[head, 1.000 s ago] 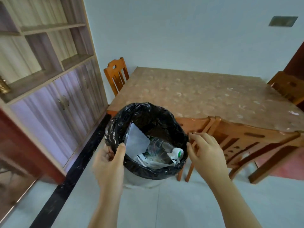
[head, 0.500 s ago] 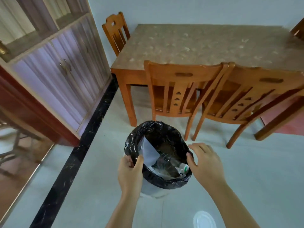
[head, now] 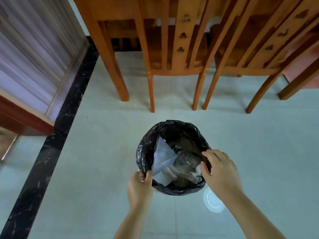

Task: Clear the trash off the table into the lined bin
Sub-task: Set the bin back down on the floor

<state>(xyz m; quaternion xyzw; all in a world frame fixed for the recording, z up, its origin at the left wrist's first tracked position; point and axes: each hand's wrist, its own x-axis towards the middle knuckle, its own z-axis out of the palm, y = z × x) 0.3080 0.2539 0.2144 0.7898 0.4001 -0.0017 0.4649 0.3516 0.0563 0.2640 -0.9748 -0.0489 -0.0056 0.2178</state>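
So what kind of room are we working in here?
Most likely a home dining room. Wooden dining chairs stand on a pale tiled floor, and a cabinet with panelled doors lines the wall. Both hands, left hand and right hand, are at the rim of the black-lined bin.

The bin [head: 172,191] is almost wholly hidden under its liner [head: 146,145]. The chairs [head: 174,49] are cut off at the top edge. Trash [head: 183,168] inside is too jumbled to identify.

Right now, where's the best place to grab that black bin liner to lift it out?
Probably the rolled rim of the black bin liner, pinched from above at opposite sides, where the left hand and right hand already sit. The rim folds outward over the bin, giving loose film to gather.
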